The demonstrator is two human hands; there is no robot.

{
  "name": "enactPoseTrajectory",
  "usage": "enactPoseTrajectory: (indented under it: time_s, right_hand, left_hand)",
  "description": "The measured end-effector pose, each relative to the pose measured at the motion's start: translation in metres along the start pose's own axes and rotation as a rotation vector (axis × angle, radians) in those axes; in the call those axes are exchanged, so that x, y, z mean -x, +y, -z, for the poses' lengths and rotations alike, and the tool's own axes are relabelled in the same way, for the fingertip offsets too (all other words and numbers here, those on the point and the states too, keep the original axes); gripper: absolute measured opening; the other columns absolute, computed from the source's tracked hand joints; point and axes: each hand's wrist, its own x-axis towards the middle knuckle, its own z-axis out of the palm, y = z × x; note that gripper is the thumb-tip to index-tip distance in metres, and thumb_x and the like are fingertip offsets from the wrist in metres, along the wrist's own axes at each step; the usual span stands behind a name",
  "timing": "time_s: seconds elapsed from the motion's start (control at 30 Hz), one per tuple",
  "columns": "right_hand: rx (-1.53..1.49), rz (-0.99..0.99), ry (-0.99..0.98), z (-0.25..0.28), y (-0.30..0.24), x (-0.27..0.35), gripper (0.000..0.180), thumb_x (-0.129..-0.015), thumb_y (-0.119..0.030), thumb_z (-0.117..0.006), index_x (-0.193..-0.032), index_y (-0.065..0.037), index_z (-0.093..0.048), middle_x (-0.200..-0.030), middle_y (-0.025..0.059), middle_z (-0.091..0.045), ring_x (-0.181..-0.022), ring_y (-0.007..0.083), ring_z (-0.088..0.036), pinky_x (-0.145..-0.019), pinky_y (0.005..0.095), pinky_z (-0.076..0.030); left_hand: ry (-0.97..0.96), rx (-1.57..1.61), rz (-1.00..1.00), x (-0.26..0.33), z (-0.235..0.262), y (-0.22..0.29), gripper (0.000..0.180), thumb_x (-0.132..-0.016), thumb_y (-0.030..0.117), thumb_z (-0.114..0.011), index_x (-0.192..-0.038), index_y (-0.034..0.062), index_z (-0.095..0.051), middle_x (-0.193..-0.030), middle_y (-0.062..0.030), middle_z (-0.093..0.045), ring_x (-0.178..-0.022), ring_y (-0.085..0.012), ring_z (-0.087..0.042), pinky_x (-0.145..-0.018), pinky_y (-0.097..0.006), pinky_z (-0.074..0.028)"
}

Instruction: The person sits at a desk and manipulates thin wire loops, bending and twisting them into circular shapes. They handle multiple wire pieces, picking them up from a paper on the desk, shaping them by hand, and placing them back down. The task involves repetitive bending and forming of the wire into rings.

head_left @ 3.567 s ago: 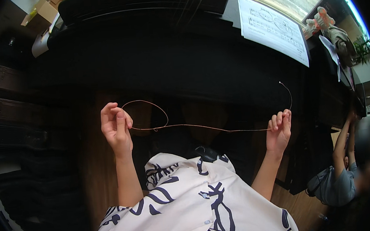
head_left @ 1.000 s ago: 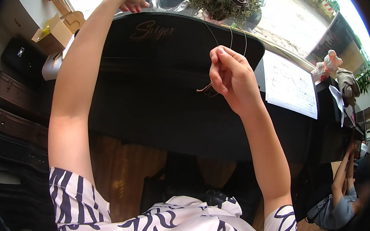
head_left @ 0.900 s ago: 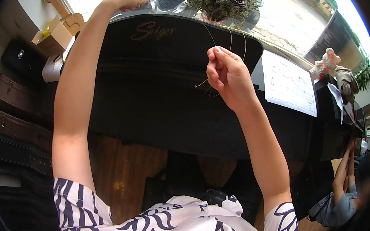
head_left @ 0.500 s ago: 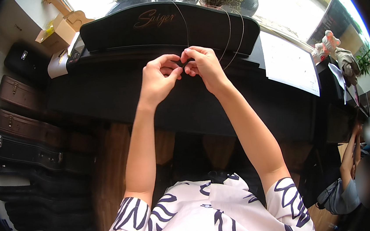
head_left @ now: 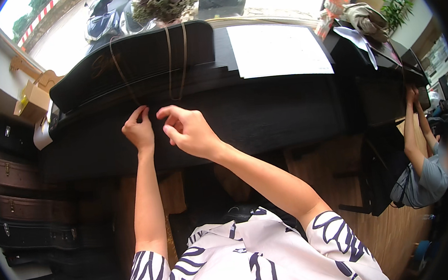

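A thin cord (head_left: 122,70) runs down the front of a black music rest (head_left: 147,56) on a black piano-like body. Its lower end reaches the fingertips of my left hand (head_left: 139,131), which are pinched together on it. Just to the right, my right hand (head_left: 190,135) hovers over the black surface (head_left: 264,115). Its fingers are loosely curled and the thumb stands apart, with nothing visible between them. Beyond my hands, a narrow tan cord loop (head_left: 185,58) hangs over the rest, its bend lying on the black surface.
White sheets (head_left: 280,49) lie at the right of the black top. Dried flowers (head_left: 166,1) stand behind the rest. An open cardboard box (head_left: 34,100) is at the left, above stacked instrument cases (head_left: 25,210). Another person (head_left: 423,160) sits at the far right.
The view has swung to the right. My hands, which were nearly touching, have drawn apart; the right has moved away and loosened. The left stays pinched.
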Motion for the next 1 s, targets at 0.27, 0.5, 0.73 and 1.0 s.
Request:
enactPoseTrajectory:
  time_s: [0.27, 0.5, 0.73, 1.0]
  right_hand:
    - [0.49, 0.094, 0.426, 0.181, -0.015, 0.028, 0.015, -0.089, -0.012, -0.065, -0.09, -0.002, -0.075, -0.064, 0.014, -0.068, -0.053, 0.0194, -0.064, -0.055, 0.0306, -0.05]
    - [0.972, -0.022, 0.71, 0.312, 0.007, 0.003, 0.021, -0.084, -0.009, -0.065, -0.102, -0.006, -0.075, -0.081, 0.016, -0.074, -0.077, 0.0323, -0.073, -0.077, 0.0402, -0.057]
    - [1.192, -0.201, 0.366, 0.295, 0.027, -0.047, 0.023, -0.083, -0.017, -0.061, -0.095, -0.001, -0.073, -0.087, 0.0223, -0.072, -0.088, 0.0381, -0.071, -0.083, 0.0468, -0.056]
    - [1.153, -0.093, 0.356, 0.276, 0.033, -0.071, 0.013, -0.086, -0.012, -0.061, -0.091, -0.008, -0.073, -0.089, 0.0179, -0.072, -0.088, 0.0356, -0.07, -0.083, 0.0461, -0.055]
  left_hand:
    - [-0.032, -0.194, -0.007, -0.008, -0.01, 0.004, 0.011, -0.077, 0.01, -0.081, -0.085, 0.0036, -0.077, -0.079, -0.0091, -0.07, -0.064, -0.0241, -0.064, -0.061, -0.036, -0.049]
    - [-0.021, -0.207, -0.016, -0.004, -0.007, -0.004, 0.012, -0.077, 0.01, -0.082, -0.082, 0.0019, -0.075, -0.076, -0.0073, -0.07, -0.063, -0.0204, -0.064, -0.061, -0.034, -0.049]
    - [-0.067, -0.158, 0.008, 0.001, 0.005, -0.004, 0.01, -0.08, 0.007, -0.079, -0.088, 0.0017, -0.075, -0.077, -0.0056, -0.069, -0.064, -0.015, -0.063, -0.061, -0.029, -0.05]
    - [-0.055, 0.051, 0.138, 0.035, 0.02, 0.074, 0.006, -0.088, 0.003, -0.072, -0.093, 0.003, -0.074, -0.08, -0.0012, -0.066, -0.066, -0.008, -0.059, -0.06, -0.022, -0.047]
